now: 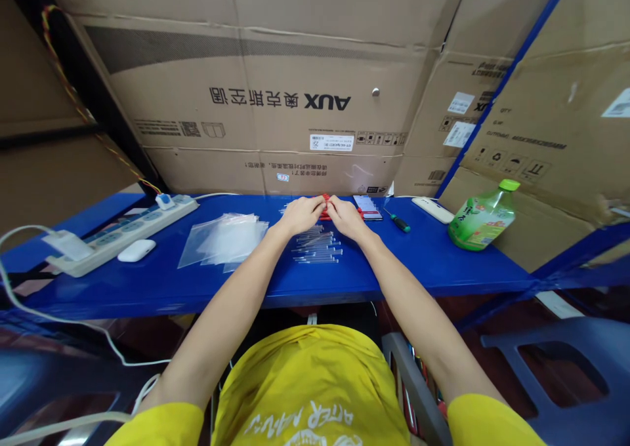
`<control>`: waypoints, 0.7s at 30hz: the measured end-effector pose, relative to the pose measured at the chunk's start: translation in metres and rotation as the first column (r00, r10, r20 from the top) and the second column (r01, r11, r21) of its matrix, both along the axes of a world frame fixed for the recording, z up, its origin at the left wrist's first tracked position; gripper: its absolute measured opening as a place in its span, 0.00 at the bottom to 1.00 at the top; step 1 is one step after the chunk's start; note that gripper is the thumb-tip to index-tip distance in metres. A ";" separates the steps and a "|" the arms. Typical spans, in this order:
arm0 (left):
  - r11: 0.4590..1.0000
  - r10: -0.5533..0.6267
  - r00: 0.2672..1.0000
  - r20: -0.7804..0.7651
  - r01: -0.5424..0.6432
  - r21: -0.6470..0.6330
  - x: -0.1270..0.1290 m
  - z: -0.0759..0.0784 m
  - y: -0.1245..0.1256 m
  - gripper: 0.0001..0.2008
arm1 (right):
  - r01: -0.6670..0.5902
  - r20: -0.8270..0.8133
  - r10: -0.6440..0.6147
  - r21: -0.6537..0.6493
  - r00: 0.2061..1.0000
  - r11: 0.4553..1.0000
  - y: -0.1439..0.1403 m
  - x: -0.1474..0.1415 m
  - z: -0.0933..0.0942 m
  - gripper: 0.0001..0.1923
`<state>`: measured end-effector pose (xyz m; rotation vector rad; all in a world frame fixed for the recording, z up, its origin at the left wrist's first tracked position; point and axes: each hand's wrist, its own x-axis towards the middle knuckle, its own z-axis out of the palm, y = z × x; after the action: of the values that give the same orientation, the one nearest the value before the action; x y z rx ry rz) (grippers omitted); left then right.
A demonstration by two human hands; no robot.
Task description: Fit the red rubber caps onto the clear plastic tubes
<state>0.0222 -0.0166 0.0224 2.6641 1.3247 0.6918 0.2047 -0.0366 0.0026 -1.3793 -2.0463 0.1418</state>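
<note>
My left hand [302, 214] and my right hand [346, 218] meet near the back of the blue table [246, 295], fingers bent and fingertips close together. Small red pieces [325, 203] show between and around the fingertips. What exactly each hand pinches is hidden by the fingers. Just in front of the hands lie several thin, clear or metallic sticks [319, 248], roughly side by side. To the left of them is a loose stack of clear plastic bags [229, 236]. Close behind my right hand lies a phone [367, 204] with its screen lit.
A green-handled screwdriver [400, 223], a white flat device [433, 210] and a green bottle [482, 220] stand or lie to the right. At left are a power strip [142, 229] with cables and a white earbud case [136, 250]. Cardboard [270, 59] walls the back.
</note>
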 end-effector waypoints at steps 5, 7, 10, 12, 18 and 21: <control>0.976 -0.157 0.938 0.310 0.194 -0.093 -0.001 0.006 -0.001 0.21 | -0.433 -0.659 0.251 -0.126 0.709 0.893 -0.002 0.005 0.006 0.26; 0.947 -0.241 0.853 0.464 0.311 -0.080 0.002 0.007 -0.005 0.24 | -0.543 -0.801 0.240 -0.123 0.549 0.831 -0.007 0.002 0.012 0.28; 0.903 -0.300 0.708 0.640 0.426 -0.047 0.008 0.008 -0.011 0.27 | -0.620 -0.890 0.254 -0.041 0.379 0.783 -0.016 -0.004 0.020 0.28; 0.890 -0.302 0.651 0.697 0.454 -0.038 0.011 0.008 -0.014 0.27 | -0.642 -0.913 0.260 -0.002 0.313 0.767 -0.019 -0.008 0.022 0.27; 0.891 -0.238 0.595 0.767 0.448 -0.071 0.015 0.003 -0.015 0.29 | -0.620 -0.941 0.217 0.008 0.262 0.785 -0.020 -0.017 0.020 0.25; 0.901 -0.193 0.572 0.797 0.425 -0.086 0.017 -0.001 -0.011 0.28 | -0.581 -0.936 0.193 -0.015 0.294 0.814 -0.016 -0.020 0.019 0.25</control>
<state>0.0392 -0.0274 0.0211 1.8813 0.6073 1.2883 0.1846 -0.0528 0.0219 -0.5864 -1.3032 1.2871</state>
